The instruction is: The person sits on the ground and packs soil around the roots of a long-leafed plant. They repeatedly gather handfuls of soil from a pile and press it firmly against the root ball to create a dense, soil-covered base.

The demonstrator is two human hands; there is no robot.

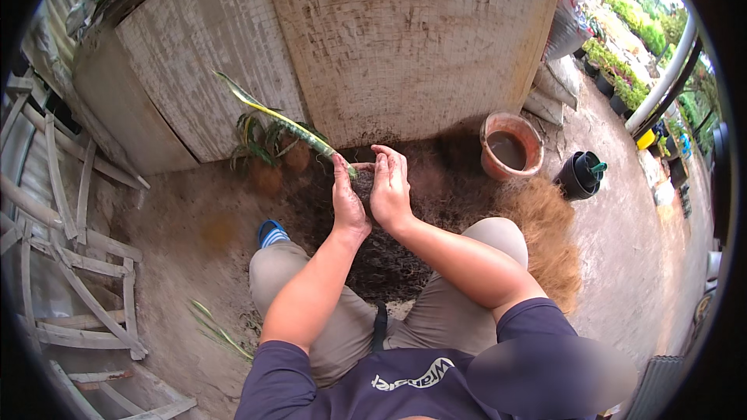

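A ball of dark soil (363, 184) sits cupped between my two hands, above the soil heap. My left hand (349, 204) presses its left side with the fingers held together. Against its right side curves my right hand (390, 189), fingers bent over toward the top. A snake plant leaf (286, 122), green with yellow edges, leans up and left from the ball; its base is partly hidden by my left fingers. Both hands are smudged with soil. Below them, between my knees, spreads loose dark soil (391, 268) mixed with fibres.
Brown coconut fibre (543, 239) lies right, near a clay pot (495, 154) of murky water and stacked black plant pots (575, 178). Two fibre-covered balls (266, 179) with leafy plants stand by the panel (420, 41). Left are loose leaves (219, 329) and a wooden frame (87, 256).
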